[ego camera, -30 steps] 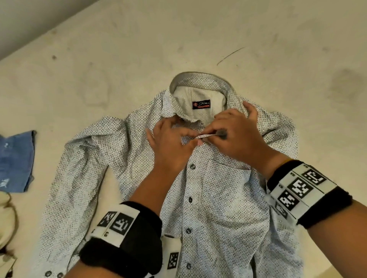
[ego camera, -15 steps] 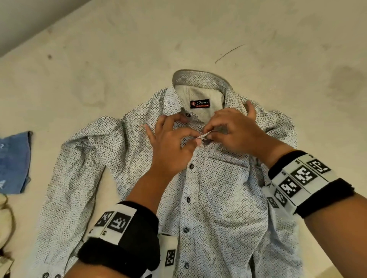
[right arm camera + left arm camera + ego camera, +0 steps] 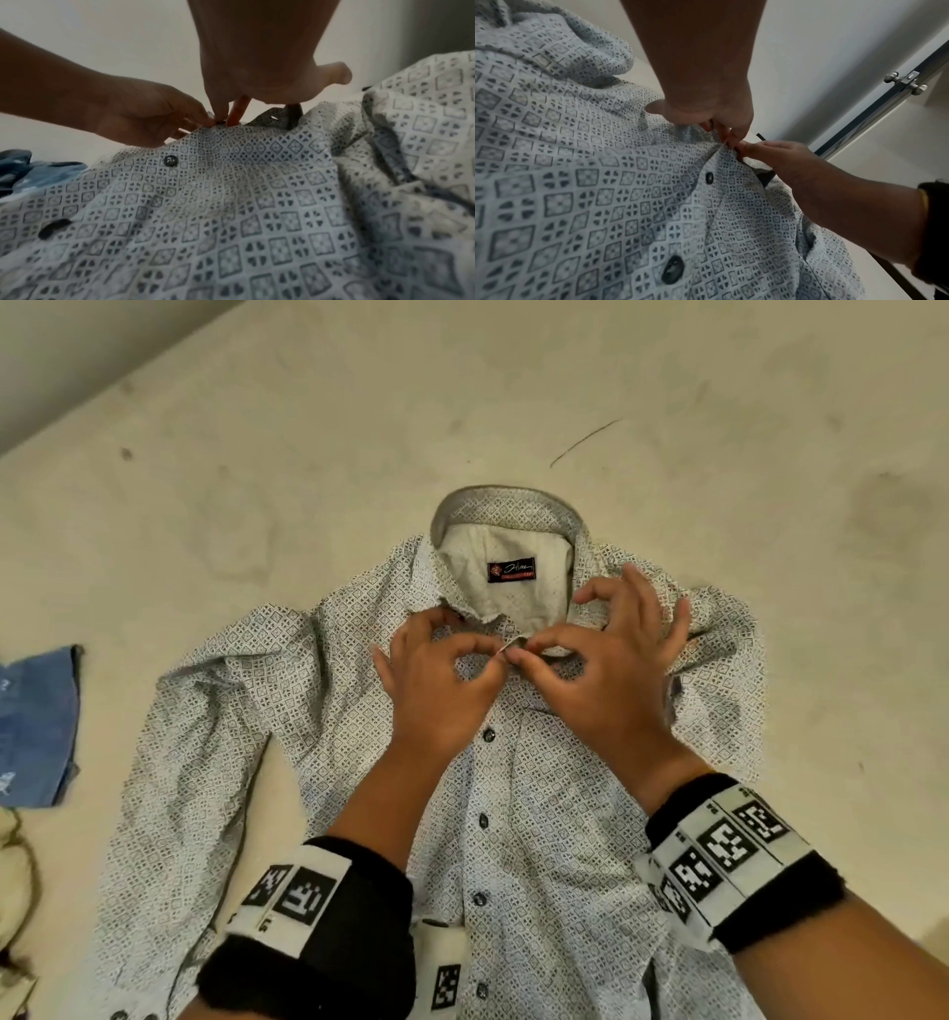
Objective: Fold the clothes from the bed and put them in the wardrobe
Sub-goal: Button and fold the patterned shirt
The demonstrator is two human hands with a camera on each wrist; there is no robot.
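Note:
A white long-sleeved shirt [image 3: 318, 711] with a small grey diamond print and dark buttons lies face up on the bed [image 3: 359, 428], collar away from me. My left hand [image 3: 447, 680] pinches the front placket just below the collar between thumb and forefinger. My right hand [image 3: 606, 670] pinches the opposite edge at the same spot, fingertips meeting the left's. In the left wrist view the left hand [image 3: 721, 130] and right hand [image 3: 770, 154] meet above a button [image 3: 709, 178]. The right wrist view shows the pinch on the shirt [image 3: 257, 192] edge.
Blue denim [image 3: 36, 721] lies at the bed's left edge, with a cream garment [image 3: 13, 880] below it. Bare cream sheet surrounds the shirt above and to the right. A wardrobe door with metal fittings [image 3: 906, 81] appears in the left wrist view.
Both hands have moved up the placket from the chest area to just under the collar, still pinching the two front edges together.

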